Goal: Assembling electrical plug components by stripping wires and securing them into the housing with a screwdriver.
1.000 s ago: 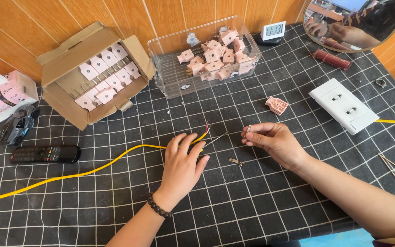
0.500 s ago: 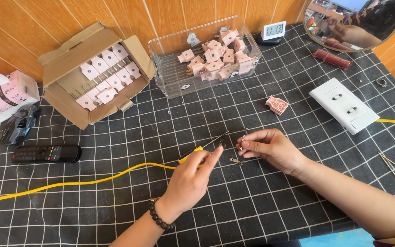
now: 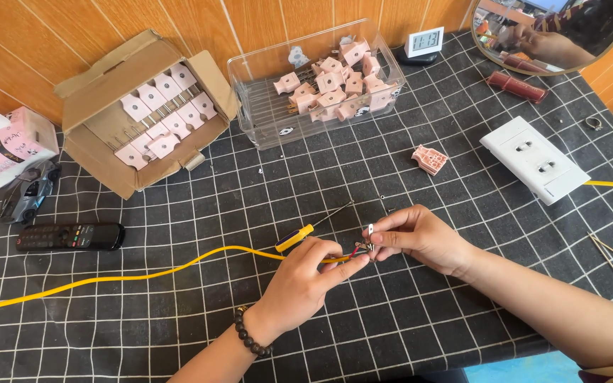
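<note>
Holding the stripped end of a yellow cable [image 3: 143, 273] between both hands, we work at the middle of the black grid-patterned mat [image 3: 200, 333].

- Left hand [image 3: 305, 284]: closed in a pinch on the cable just behind its bared red and dark wires [image 3: 357, 251]; a dark bead bracelet [image 3: 251, 333] sits on the wrist.
- Right hand [image 3: 420, 237]: fingers closed on a small metal part [image 3: 370, 231] held against the wire tips; what kind of part it is we cannot tell.
- Yellow cable: runs from our hands leftwards across the mat to its left edge.
- Screwdriver [image 3: 305, 234], yellow handle: lies on the mat just above the left hand, shaft pointing up and right.
- Pink plug piece [image 3: 430, 159]: lies alone on the mat, beyond the right hand.
- White double socket [image 3: 535, 159]: on the mat, to the right.
- Clear plastic bin [image 3: 278, 120]: holds pink plug pieces, at the far side.
- Cardboard box [image 3: 101, 159]: open, holding pale plug parts in rows, far left.
- Black remote control [image 3: 71, 237]: on the mat, at left.
- Tissue pack [image 3: 8, 145] and toy car [image 3: 26, 198]: at the far left edge.
- Small digital clock [image 3: 423, 42] and round mirror [image 3: 558, 35]: at the far right.
</note>
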